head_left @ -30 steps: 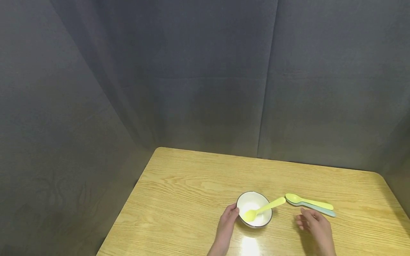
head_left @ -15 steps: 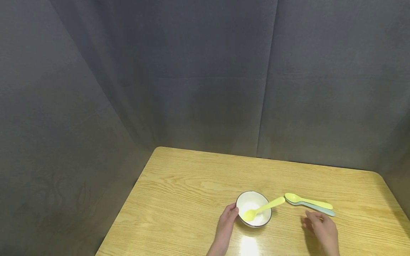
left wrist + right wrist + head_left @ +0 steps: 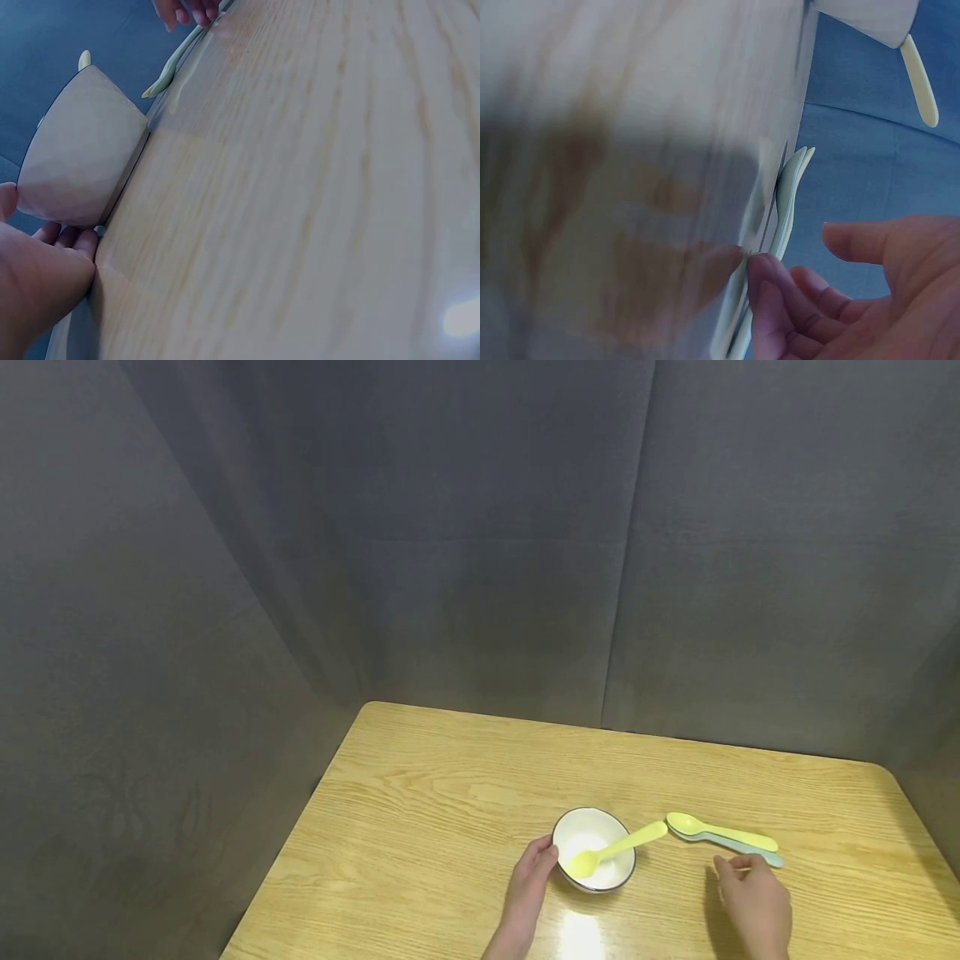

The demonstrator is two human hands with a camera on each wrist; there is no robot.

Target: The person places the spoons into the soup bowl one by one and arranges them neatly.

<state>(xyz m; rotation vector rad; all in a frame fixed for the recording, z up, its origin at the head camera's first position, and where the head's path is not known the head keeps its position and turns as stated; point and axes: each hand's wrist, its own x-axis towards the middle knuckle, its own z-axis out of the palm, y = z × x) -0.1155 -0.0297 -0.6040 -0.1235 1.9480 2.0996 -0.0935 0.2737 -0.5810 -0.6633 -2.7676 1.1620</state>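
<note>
A wooden table (image 3: 450,827) with a pale, yellowish grain and rounded corners fills the lower part of the head view, and a bright patch of lamp glare sits on its near edge. Dark grey fabric panels (image 3: 480,543) stand close behind and to both sides of it, meeting in upright seams and closing the table in like a booth. From the left wrist view the same table (image 3: 315,195) runs past as a broad sweep of light wood with a glare spot low on the right, the blue-grey backdrop showing beyond its edge.
</note>
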